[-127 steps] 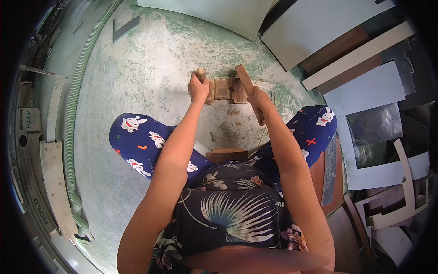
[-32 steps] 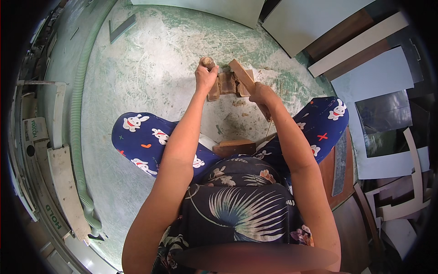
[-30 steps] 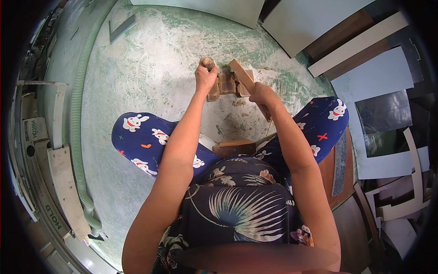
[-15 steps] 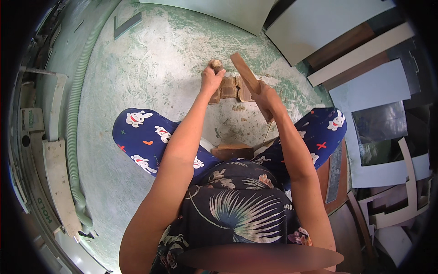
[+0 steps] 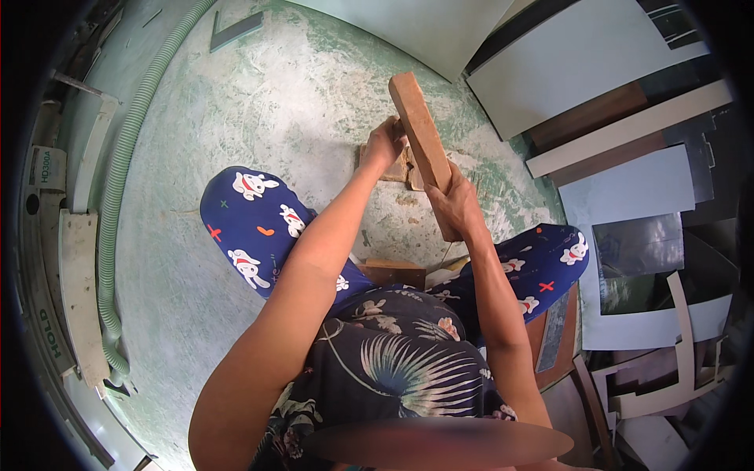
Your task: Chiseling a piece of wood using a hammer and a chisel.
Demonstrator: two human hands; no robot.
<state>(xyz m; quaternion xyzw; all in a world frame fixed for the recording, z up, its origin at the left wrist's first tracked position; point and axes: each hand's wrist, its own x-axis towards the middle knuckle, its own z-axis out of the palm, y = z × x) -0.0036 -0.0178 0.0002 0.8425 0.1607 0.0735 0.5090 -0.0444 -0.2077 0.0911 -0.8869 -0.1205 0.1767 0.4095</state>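
A long wooden bar [image 5: 416, 118] slants upward in my right hand [image 5: 454, 202], whose fingers wrap round its lower end. Just left of the bar, my left hand [image 5: 383, 146] is closed on a short wooden piece, of which only a dark bit shows; the bar and fingers hide most of it. Beneath both hands, wooden blocks [image 5: 394, 169] lie in a row on the floor, partly covered by my left hand and the bar. Their edges look rough and broken.
Another wooden block [image 5: 393, 272] lies between my legs. A ribbed green hose [image 5: 129, 157] runs along the left, near long pale rails [image 5: 77, 290]. Boards and panels [image 5: 644, 184] lean and pile on the right. A dark angled piece [image 5: 237, 31] lies on the far floor.
My left hand has moved right, over the blocks and close to the bar; the round end of its wooden piece no longer shows. The bar in my right hand has been tilted and raised.
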